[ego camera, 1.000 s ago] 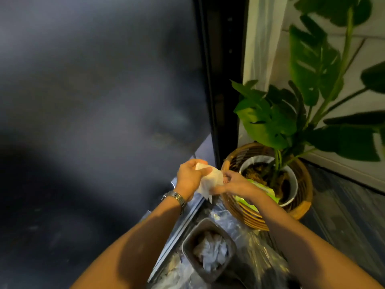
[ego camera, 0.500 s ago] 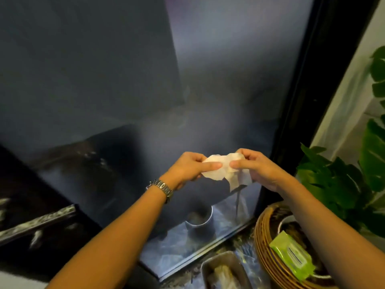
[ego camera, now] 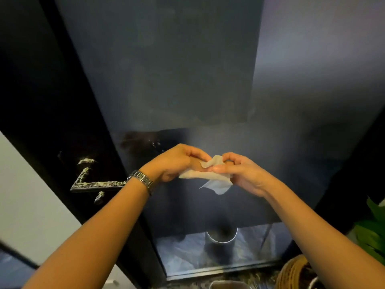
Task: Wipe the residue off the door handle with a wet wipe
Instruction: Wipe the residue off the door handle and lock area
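A white wet wipe (ego camera: 210, 178) is stretched between both hands in front of the dark glass door (ego camera: 187, 80). My left hand (ego camera: 179, 161), with a metal watch at the wrist, pinches its left part. My right hand (ego camera: 241, 174) pinches its right part, and one corner hangs down. The dark lever door handle (ego camera: 98, 183) juts out at the left, smeared with pale crusty residue along the bar and up its mount. Both hands are to the right of the handle and do not touch it.
A pale wall (ego camera: 31, 205) borders the black door frame on the left. Low down, the glass mirrors a round bin (ego camera: 221, 238). A wicker basket (ego camera: 291, 274) and green plant leaves (ego camera: 373, 232) sit at the lower right, a tray edge (ego camera: 229, 285) at the bottom.
The view has swung left, bringing the soiled handle fully into sight and pushing the basket and plant to the edge. Both hands rose with the wipe and pulled it wider.
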A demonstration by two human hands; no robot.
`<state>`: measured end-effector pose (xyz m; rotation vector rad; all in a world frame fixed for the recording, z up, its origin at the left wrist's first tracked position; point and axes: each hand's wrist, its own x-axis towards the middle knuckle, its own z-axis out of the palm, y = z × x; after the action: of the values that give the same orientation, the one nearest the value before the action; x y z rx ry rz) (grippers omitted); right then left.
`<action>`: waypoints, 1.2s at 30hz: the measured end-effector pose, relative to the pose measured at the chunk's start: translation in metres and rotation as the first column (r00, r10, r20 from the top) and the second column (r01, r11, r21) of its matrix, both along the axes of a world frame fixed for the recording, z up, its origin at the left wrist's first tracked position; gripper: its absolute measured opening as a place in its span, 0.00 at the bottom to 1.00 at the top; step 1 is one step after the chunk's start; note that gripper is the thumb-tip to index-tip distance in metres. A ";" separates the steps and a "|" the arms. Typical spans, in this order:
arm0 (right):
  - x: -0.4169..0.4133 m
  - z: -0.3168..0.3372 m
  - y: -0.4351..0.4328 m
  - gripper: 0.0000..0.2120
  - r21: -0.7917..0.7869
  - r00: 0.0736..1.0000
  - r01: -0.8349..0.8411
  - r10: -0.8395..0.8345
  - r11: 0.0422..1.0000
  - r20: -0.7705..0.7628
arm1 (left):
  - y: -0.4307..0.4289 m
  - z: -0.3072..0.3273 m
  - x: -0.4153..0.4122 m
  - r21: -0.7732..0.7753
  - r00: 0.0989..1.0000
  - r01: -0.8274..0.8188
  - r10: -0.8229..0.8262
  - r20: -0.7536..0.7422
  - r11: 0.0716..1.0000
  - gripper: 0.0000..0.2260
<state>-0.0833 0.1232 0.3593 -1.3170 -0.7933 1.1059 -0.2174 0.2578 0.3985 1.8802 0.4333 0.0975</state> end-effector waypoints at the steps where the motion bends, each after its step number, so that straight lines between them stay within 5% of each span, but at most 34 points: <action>1: 0.002 0.001 0.003 0.16 0.008 1.000 -0.005 0.005 1.000 -0.013 | 0.003 0.001 -0.005 0.009 1.000 -0.024 0.024 0.006 1.000 0.07; 9: -0.015 0.010 0.018 0.09 -0.087 0.913 -0.207 0.224 0.975 0.341 | 0.006 0.013 -0.033 -0.005 0.970 -0.217 0.216 0.112 0.976 0.10; 18: -0.037 0.015 0.034 0.22 0.068 0.972 -0.218 0.211 0.974 0.104 | -0.001 0.009 -0.048 0.036 0.934 -0.329 0.319 0.160 0.944 0.13; 23: -0.047 0.021 0.042 0.10 0.133 0.978 -0.198 0.187 0.971 0.095 | 0.009 0.021 -0.065 0.128 0.980 -0.198 0.200 -0.003 0.972 0.14; 28: -0.062 0.027 0.054 0.09 0.172 0.978 -0.204 0.210 0.964 -0.018 | 0.027 0.038 -0.084 0.121 0.979 -0.155 0.168 -0.113 0.981 0.10; 32: -0.073 0.036 0.065 0.10 0.240 0.956 -0.237 0.270 0.941 -0.116 | 0.039 0.045 -0.102 -0.021 0.985 -0.174 0.174 -0.009 0.984 0.04; 36: -0.086 0.045 0.078 0.10 0.249 0.960 -0.236 0.265 0.939 -0.092 | 0.050 0.053 -0.116 -0.276 0.956 -0.212 0.258 0.142 0.937 0.10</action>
<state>-0.1691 0.2007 0.4044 -0.9554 -0.9863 1.2394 -0.3331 0.3077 0.4516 1.5421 0.5224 0.3505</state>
